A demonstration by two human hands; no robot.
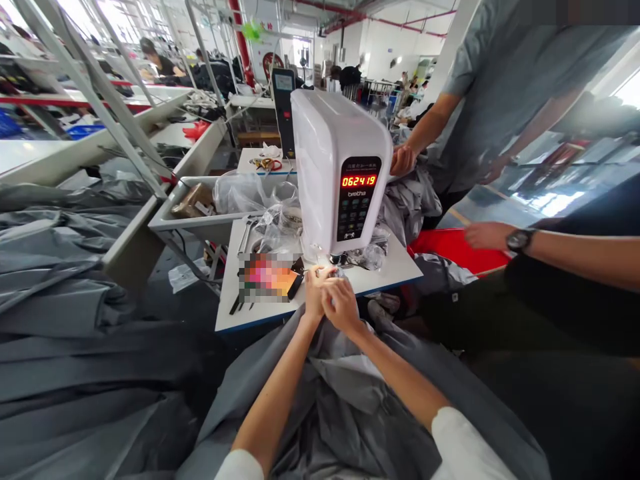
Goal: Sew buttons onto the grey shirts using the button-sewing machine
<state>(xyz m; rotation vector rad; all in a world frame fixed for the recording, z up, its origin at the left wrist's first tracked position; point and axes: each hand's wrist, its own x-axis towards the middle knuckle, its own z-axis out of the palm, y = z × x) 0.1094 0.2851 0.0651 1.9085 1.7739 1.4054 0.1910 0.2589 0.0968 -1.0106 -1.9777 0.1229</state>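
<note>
A white machine (pixel 320 160) with a red number display stands on a small white table (pixel 233 303). Just below its lit working point, my left hand (pixel 315 293) is closed on grey fabric (pixel 345 373). My right hand (pixel 341 303) is beside it, slightly nearer to me, its fingers bent and pressed together at the same fabric. The fabric's held edge is mostly hidden by my fingers. From my hands the cloth drapes down over my lap.
Left of my hands lie a phone (pixel 267 277) and small tools. Plastic bags (pixel 240 193) fill a tray behind. One person (pixel 500 87) stands right of the machine; another person's watched arm (pixel 565 248) reaches in near a red container (pixel 450 248). Grey fabric (pixel 65 280) is heaped at left.
</note>
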